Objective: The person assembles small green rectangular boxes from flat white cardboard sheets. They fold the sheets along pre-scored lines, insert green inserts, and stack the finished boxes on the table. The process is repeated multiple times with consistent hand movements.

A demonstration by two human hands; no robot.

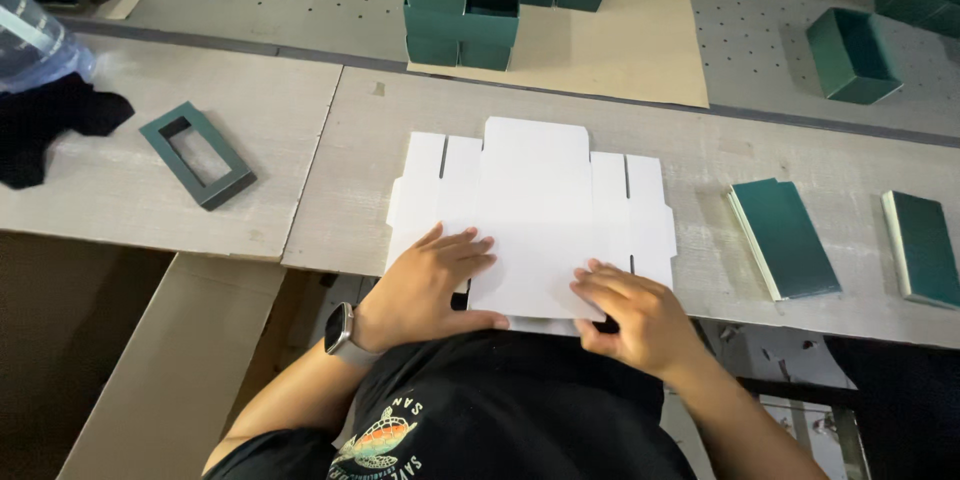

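Both hands are down on the flat white die-cut cardboard box blank [535,215], which lies at the near edge of the pale grey desk [760,155]: the left hand [432,288] spreads its fingers [462,245] flat on the sheet, seemingly pinning it, while the right hand [632,315] curls its fingers [605,280] over the near edge, gripping the flap there. Count along: two stacks of flat dark green cards [785,237] wait right of the sheet, one green rectangular frame piece [196,154] lies to the left, one open green box [850,55] sits far right, and a pile of green boxes [465,0], too packed to count, stands behind on tan cardboard
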